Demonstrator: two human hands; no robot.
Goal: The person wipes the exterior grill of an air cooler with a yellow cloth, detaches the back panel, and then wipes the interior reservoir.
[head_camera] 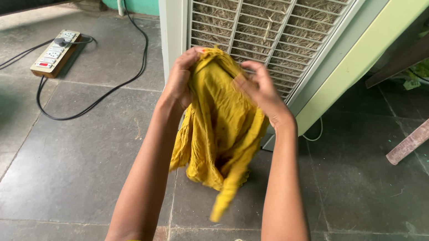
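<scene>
Head view: left hand [180, 79] and right hand [261, 91] both clenched on top edge of mustard-yellow cloth [218, 132], held up between them; cloth hangs crumpled above grey stone floor [69, 161]. Air cooler [272, 28] just behind. Power strip [56, 52] far left, black cable [119, 84] trailing.

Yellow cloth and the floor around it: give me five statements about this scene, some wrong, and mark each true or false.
1. Both hands grip the yellow cloth at its top. True: the left hand and the right hand bunch its upper edge.
2. The cloth lies spread flat on the floor. False: it hangs down in the air between the arms.
3. A power strip lies on the stone floor at the left. True.
4. No cable leads to the power strip. False: a black cable loops across the floor to it.
5. An air cooler with a grille stands behind the cloth. True.
</scene>
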